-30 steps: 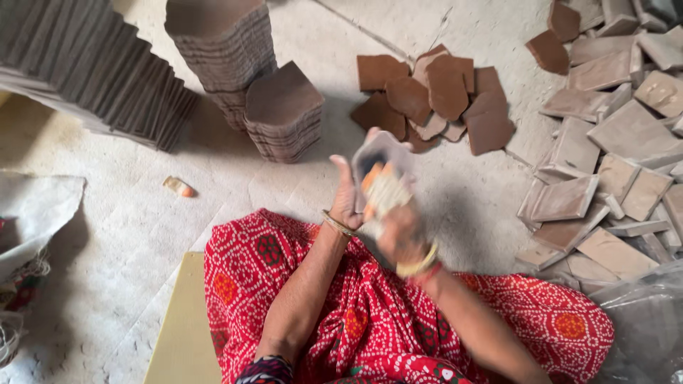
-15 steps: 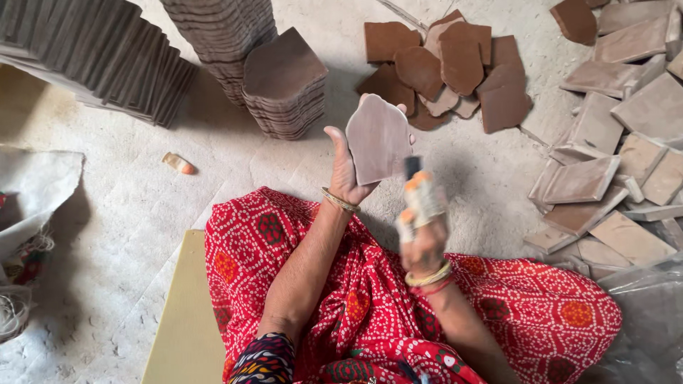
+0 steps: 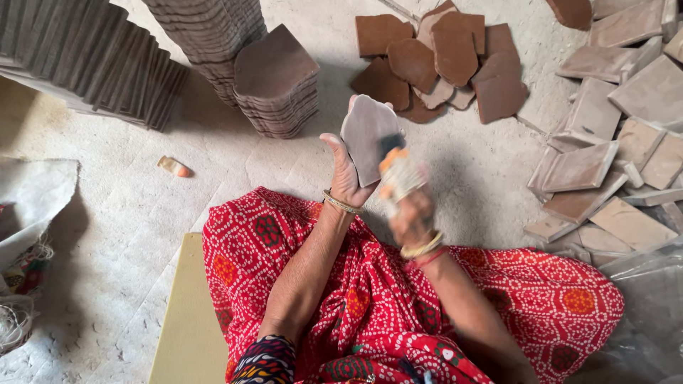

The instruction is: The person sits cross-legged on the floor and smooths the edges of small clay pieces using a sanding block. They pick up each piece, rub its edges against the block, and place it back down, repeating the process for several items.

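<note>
My left hand [image 3: 346,171] holds a flat grey-brown clay piece [image 3: 368,135] upright above my lap. My right hand [image 3: 411,210] grips a small tool with a dark tip and a pale cloth-wrapped handle [image 3: 398,171], its tip against the right edge of the clay piece. The right hand is blurred by motion. Both wrists wear bangles. I sit on the floor in a red patterned garment [image 3: 370,299].
Stacks of shaped clay pieces [image 3: 277,78] stand ahead, and more rows [image 3: 78,57] at the far left. A loose pile of reddish-brown pieces [image 3: 441,57] lies beyond. Square grey tiles [image 3: 612,142] are scattered to the right. A small wrapped object [image 3: 174,167] lies on the floor to the left.
My right hand moved up from below the clay piece, bringing the tool back against its right edge. The left hand keeps the piece raised.
</note>
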`<state>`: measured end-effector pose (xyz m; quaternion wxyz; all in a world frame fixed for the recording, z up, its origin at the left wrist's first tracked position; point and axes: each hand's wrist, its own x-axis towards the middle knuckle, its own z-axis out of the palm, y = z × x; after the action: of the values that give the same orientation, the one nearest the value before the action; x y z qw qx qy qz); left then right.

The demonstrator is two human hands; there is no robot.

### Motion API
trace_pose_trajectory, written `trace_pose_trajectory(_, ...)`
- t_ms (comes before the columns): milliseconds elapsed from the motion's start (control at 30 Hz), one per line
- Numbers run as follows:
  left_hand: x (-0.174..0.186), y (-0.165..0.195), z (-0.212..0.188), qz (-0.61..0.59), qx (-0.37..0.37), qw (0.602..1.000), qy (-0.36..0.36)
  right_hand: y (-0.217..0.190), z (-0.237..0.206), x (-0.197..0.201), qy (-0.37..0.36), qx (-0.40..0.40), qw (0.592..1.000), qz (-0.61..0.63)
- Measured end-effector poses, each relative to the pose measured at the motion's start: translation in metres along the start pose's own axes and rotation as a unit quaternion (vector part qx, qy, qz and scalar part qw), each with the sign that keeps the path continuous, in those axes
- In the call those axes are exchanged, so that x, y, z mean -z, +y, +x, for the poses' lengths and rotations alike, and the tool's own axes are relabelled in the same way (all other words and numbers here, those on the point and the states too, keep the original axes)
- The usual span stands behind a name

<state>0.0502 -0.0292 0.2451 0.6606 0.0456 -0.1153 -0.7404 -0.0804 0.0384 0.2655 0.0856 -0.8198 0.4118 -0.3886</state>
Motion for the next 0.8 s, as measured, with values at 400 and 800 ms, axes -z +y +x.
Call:
trace_pose_trajectory(400, -0.007, 0.001, -0.007, -0.082, 0.074, 0.994, -0.022, 0.084, -0.032, 0.037, 0.039, -0.332, 0.942, 0.000)
trace_pose_trajectory(800, 0.092, -0.072, 0.016, 0.639, 0.063, 0.705, 0.301, 0.159, -0.144, 0.011, -0.052, -0.278, 0.954, -0.104)
